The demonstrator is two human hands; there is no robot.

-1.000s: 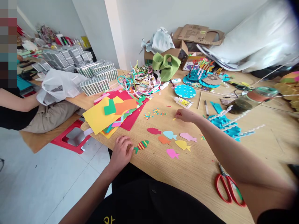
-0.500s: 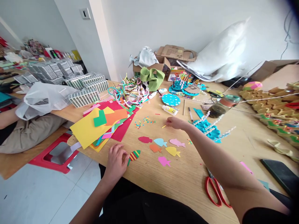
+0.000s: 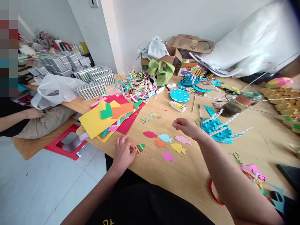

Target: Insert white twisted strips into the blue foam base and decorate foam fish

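Note:
My left hand rests at the table's near edge, its thumb and fingers on the tail end of a green paper fish with red and yellow stripes. In a pinch, my right hand has a thin yellow paper strip just above the table. Between the hands lie several plain fish cutouts, among them a red fish, a light blue fish, an orange fish and a yellow fish. Tiny paper bits are scattered beyond them.
Coloured sheets are piled at left. A glue bottle, a pen and blue craft pieces lie farther back. Red scissors handles show partly under my right forearm. Another person's hand is at far left.
My right hand has lifted the yellow strip off the table and drawn it nearer to me. My left hand stays at the striped fish. The view has shifted a little.

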